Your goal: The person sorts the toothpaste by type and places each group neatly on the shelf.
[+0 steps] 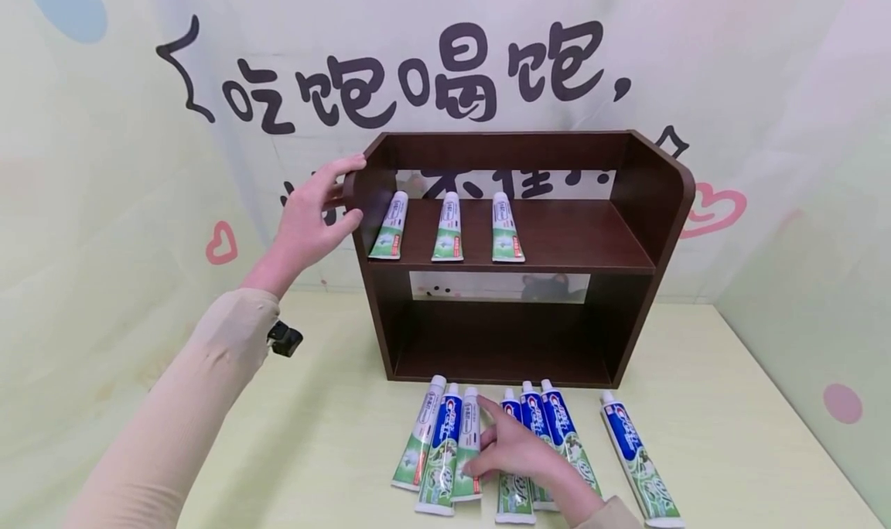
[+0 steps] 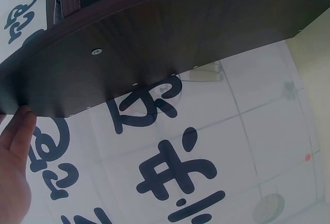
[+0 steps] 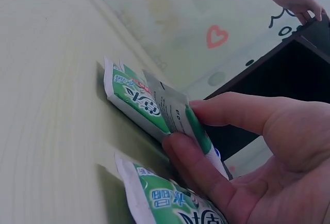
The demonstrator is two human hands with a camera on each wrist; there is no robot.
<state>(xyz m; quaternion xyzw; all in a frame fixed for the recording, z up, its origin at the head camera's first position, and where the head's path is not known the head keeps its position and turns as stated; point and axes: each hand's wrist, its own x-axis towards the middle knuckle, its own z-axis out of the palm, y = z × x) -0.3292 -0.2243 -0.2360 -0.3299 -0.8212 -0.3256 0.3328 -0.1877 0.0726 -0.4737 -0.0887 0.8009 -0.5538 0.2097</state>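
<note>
My left hand rests its fingers and thumb against the left side panel of a dark brown two-tier shelf. In the left wrist view, its straight fingers touch the panel's edge. My right hand pinches a white-and-green toothpaste tube between thumb and fingers. The right wrist view has this tube tipped up on its side, its printed back showing. Left of it lie a blue-and-green Crest tube and another white-and-green tube. Several Crest tubes lie under and beside the right forearm.
White-and-green tubes stand leaning on the upper tier, at left, centre and right. One Crest tube lies apart at the right of the pale table. Behind the shelf hangs a printed wall sheet.
</note>
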